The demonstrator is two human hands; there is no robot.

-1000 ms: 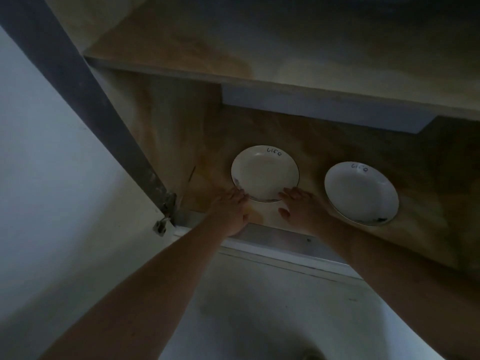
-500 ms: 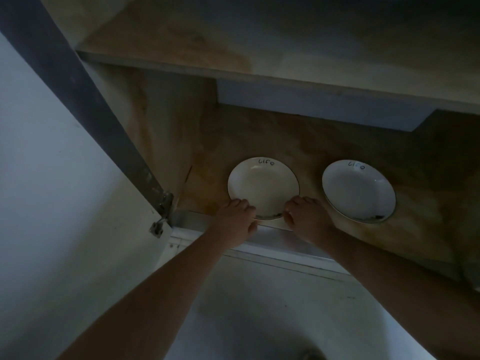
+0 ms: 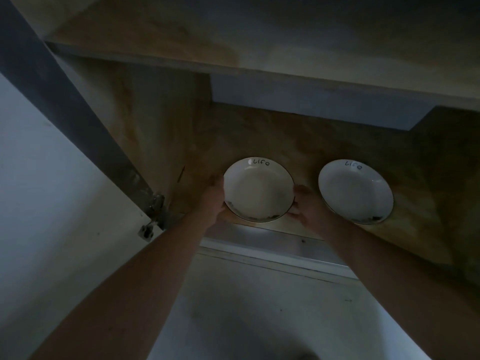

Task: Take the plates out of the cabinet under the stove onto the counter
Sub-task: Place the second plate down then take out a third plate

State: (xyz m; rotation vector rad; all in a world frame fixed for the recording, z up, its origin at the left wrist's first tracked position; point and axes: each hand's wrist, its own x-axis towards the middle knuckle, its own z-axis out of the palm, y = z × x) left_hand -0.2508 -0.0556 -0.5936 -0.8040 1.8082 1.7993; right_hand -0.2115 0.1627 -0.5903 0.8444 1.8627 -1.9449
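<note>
Gripping the left plate [image 3: 257,189] marked "Life", both hands [image 3: 214,201] [image 3: 307,206] clasp its rim.

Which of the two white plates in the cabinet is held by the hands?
The left plate: the left hand and right hand grip its opposite edges. The right plate lies untouched.

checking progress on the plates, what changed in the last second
Both hands moved from the near edge of the left plate out to its sides: the left hand now grips its left rim, the right hand its right rim. The plate seems tipped up at its near edge. The right plate stayed on the cabinet floor, untouched.
</note>
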